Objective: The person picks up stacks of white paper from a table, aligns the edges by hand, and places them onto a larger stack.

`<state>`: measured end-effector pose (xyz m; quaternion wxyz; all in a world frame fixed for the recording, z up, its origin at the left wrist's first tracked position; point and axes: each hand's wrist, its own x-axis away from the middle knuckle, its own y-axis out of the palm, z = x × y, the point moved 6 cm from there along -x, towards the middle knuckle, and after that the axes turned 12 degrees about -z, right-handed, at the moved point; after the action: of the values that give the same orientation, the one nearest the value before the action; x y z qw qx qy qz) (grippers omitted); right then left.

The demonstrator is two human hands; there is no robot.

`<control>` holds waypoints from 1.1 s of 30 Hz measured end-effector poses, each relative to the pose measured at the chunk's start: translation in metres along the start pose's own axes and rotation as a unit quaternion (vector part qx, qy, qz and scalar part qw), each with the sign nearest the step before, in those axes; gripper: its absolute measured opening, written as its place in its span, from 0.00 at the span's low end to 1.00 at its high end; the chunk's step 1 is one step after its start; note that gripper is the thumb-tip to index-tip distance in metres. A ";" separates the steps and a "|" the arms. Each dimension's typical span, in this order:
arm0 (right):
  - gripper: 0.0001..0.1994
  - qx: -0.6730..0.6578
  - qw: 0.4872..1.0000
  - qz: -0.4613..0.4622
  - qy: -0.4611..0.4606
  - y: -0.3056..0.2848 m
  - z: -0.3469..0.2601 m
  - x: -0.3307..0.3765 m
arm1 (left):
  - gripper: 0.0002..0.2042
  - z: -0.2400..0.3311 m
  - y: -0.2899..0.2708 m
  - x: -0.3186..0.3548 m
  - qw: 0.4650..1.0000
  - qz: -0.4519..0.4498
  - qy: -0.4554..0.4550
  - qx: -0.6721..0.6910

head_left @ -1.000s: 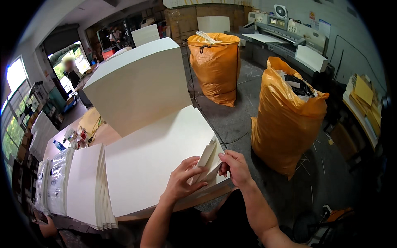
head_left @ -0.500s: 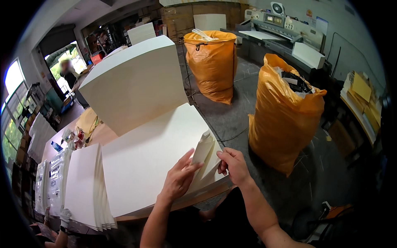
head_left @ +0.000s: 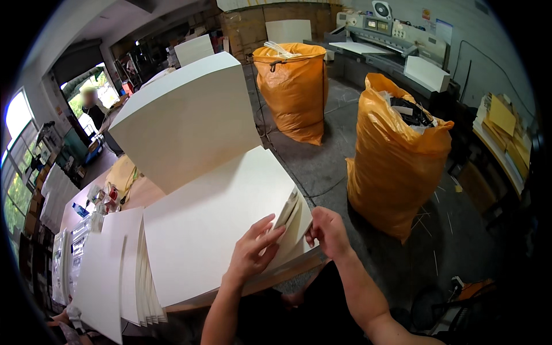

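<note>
The person is at the near right corner of a low stack of big white sheets (head_left: 218, 230) lying flat on the table (head_left: 138, 198), and seems to be fanning that corner to count or peel off a batch. The left hand (head_left: 253, 250) lies palm down on top, fingers spread and loosely curved, the fingertips pressing where the corner lifts; it closes on nothing. The right hand (head_left: 329, 230) pinches the raised corner edges between thumb and fingers, a narrow grip on a few sheets held splayed and tilted up off the rest. By my reckoning the next move needs the left hand to keep the pile from sliding while the right separates the lifted sheets cleanly. A taller white block (head_left: 184, 115) stands just behind, another pile (head_left: 115, 270) lies to the left, and two orange sacks (head_left: 397, 155) stand on the floor.
</note>
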<state>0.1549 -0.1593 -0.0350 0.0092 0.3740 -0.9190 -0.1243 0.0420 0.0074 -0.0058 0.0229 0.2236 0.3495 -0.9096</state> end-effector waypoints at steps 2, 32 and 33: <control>0.18 0.035 0.999 0.001 -0.001 0.000 -0.002 0.000 | 0.21 -0.002 0.001 0.003 0.999 0.032 -0.016 0.004; 0.16 0.435 0.879 -0.130 -0.142 0.024 0.011 0.034 | 0.35 0.006 0.022 -0.015 0.967 -0.099 0.006 -0.234; 0.15 0.423 0.887 -0.115 -0.147 0.019 0.012 0.034 | 0.33 0.003 0.024 -0.018 0.967 -0.105 0.008 -0.231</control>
<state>0.1160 -0.1672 -0.0446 -0.2990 0.4228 -0.8260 0.2224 0.0617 -0.0148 -0.0114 -0.0241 0.1813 0.5716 -0.7999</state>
